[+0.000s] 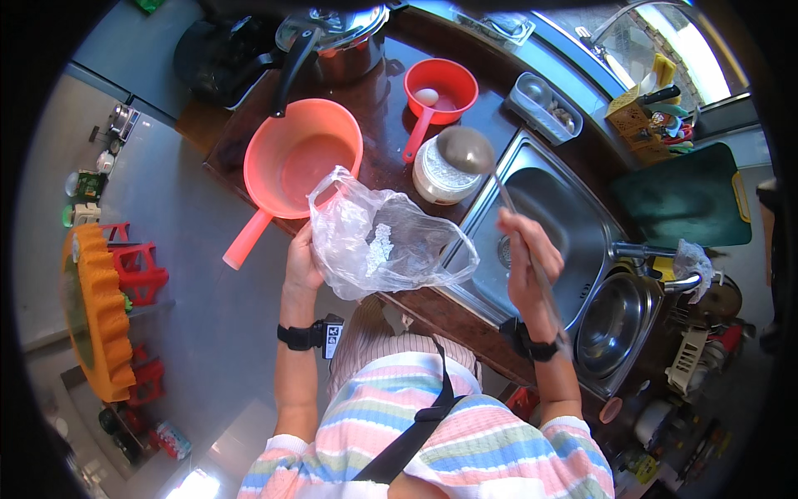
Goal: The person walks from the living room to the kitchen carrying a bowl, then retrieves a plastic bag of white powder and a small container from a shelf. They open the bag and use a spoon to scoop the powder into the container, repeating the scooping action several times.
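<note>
My left hand (303, 261) grips the side of a clear plastic bag (340, 249), held open above the counter's front edge. A small heap of white powder or grains (379, 249) shows inside it. In my right hand (533, 256) is the handle of a metal ladle (464, 150). The ladle's bowl hangs over a wide jar (444, 178) with white contents and partly hides its mouth; whether it touches the jar cannot be told. Left of the bag, a large coral plastic dipper (259, 165) rests at the counter edge, partly covered by the bag.
A smaller red dipper (458, 112) holds an egg (426, 96). A pressure cooker (349, 59) stands behind. To the right lie a steel sink (555, 193), a clear container (545, 109), a steel basin (611, 327), a green cutting board (692, 193) and a yellow utensil basket (626, 112).
</note>
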Action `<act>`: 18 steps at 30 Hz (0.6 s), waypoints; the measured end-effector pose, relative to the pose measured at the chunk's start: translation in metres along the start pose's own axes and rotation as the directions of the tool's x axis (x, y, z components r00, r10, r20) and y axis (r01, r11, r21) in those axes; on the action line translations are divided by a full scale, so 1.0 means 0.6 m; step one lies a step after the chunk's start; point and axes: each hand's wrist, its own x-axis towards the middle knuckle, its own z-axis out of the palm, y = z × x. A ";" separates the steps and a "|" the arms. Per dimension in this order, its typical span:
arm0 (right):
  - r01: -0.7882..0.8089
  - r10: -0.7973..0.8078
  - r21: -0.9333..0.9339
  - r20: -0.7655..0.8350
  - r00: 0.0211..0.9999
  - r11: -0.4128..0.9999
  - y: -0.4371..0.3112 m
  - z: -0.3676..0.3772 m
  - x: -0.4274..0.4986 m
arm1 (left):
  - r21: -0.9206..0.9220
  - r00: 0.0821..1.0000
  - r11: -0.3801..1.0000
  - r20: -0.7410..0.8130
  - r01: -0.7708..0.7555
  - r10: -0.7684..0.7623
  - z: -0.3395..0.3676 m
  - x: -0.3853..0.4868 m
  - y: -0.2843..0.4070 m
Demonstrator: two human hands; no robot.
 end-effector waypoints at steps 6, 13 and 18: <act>0.008 -0.050 0.133 0.317 0.947 0.991 -0.027 0.051 -0.046 | 0.063 0.999 0.998 0.031 -0.017 0.015 0.009 -0.014 0.009; 0.296 -0.173 -0.101 0.618 0.767 0.950 0.007 0.129 -0.067 | 0.014 0.997 1.000 -0.080 0.008 -0.007 0.023 -0.029 0.017; 0.356 -0.256 -0.051 0.600 0.758 0.933 0.005 0.120 -0.087 | 0.051 0.991 0.998 0.125 -0.044 0.037 0.037 -0.030 0.026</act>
